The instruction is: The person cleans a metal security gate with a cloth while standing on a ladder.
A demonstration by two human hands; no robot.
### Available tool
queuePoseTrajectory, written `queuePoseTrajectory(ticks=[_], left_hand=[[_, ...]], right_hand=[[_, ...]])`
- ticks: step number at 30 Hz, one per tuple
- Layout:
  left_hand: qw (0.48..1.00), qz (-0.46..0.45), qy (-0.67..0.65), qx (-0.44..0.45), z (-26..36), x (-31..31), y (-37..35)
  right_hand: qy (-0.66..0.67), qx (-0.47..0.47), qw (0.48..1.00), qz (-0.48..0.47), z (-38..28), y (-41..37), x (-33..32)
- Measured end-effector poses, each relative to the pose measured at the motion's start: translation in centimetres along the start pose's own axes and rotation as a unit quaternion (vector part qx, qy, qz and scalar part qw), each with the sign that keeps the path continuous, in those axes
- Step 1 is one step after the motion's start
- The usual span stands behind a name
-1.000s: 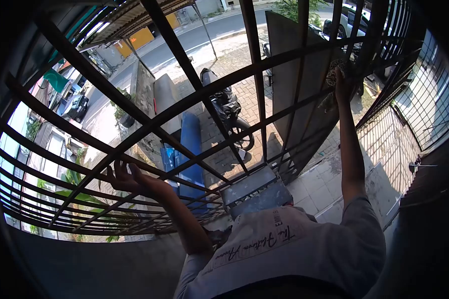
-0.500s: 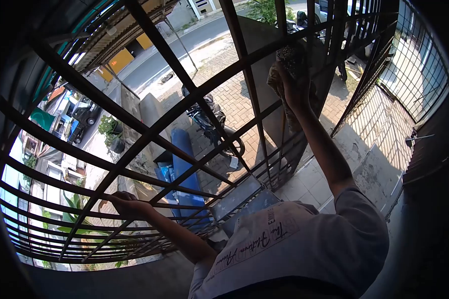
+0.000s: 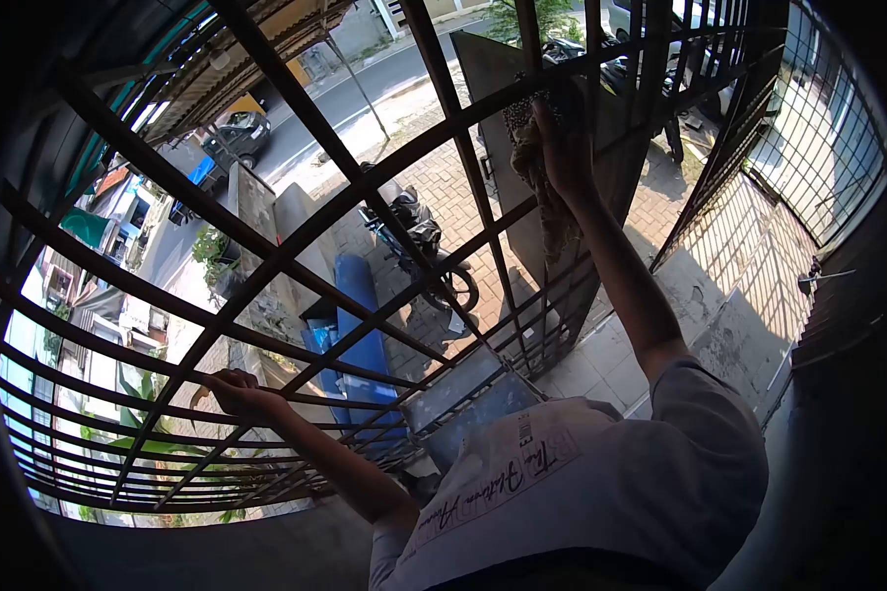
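My right hand (image 3: 564, 148) is raised high against the dark metal grille (image 3: 365, 182). Its fingers are closed round a crumpled brownish cloth (image 3: 530, 163), which touches an upper crossbar and trails down below the palm. A dark, speckled patch of the bundle shows near the fingertips. Lower on the left, my left hand (image 3: 238, 396) is closed on one of the thin horizontal bars of the same grille. Its fingertips are partly hidden by the bar.
Behind the grille stand a parked motorcycle (image 3: 419, 236), a long blue roll (image 3: 360, 295) and a potted plant (image 3: 212, 251). A grey panel (image 3: 503, 148) stands close behind the bars by my right hand. A dark car (image 3: 238, 138) is on the road.
My right hand and the cloth have shifted left along the upper crossbar. My left hand stays at its bar. A dark car has moved right along the road outside.
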State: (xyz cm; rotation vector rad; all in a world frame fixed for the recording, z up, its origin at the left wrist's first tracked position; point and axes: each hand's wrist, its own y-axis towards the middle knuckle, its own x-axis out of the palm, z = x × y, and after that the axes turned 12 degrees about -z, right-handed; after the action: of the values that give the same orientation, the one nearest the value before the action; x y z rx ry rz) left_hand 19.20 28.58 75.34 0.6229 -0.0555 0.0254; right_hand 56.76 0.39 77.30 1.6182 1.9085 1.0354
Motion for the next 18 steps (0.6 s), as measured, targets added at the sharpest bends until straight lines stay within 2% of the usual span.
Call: queuePoseTrajectory(ticks=[2,3,5,6,8,11,12,15,16,18], left_hand=[[0.999,-0.016,-0.028,0.004,0.2,0.1,-0.1],[0.999,-0.014,-0.029,0.004,0.3,0.1,-0.1],[0.999,-0.017,-0.026,-0.007,0.3,0.0,0.0],[0.999,-0.014,-0.029,0.004,0.0,0.0,0.0],[1.000,-0.011,-0.026,-0.002,0.5,0.2,-0.2],[1.000,-0.010,-0.016,-0.005,0.1,0.0,-0.2],[1.000,-0.013,-0.012,0.000,-0.1,-0.2,0.0],[0.999,-0.019,-0.023,-0.020,0.4,-0.2,-0.1],[0.999,-0.016,-0.030,-0.022,0.3,-0.1,-0.1],[1.000,-0.015,-0.025,-0.012,0.0,-0.2,-0.2]], right_hand=[[0.018,0.088,0.992,-0.083,1.4,-0.6,-0.2],[0.018,0.087,0.992,-0.085,1.9,-1.1,-0.2],[-0.096,0.058,0.992,-0.057,2.5,-2.4,-0.3],[-0.096,0.060,0.992,-0.056,2.7,-2.7,-0.7],[-0.089,0.110,0.982,-0.125,3.4,-2.2,-1.7],[-0.059,0.110,0.977,-0.173,1.5,1.6,-2.2],[0.009,0.029,0.984,-0.176,1.8,2.5,-1.7],[0.048,0.062,0.984,-0.163,1.6,0.0,-1.1],[0.015,0.021,0.990,-0.141,4.5,-1.7,-1.1],[0.000,0.051,0.985,-0.166,5.5,-3.3,-2.2]])
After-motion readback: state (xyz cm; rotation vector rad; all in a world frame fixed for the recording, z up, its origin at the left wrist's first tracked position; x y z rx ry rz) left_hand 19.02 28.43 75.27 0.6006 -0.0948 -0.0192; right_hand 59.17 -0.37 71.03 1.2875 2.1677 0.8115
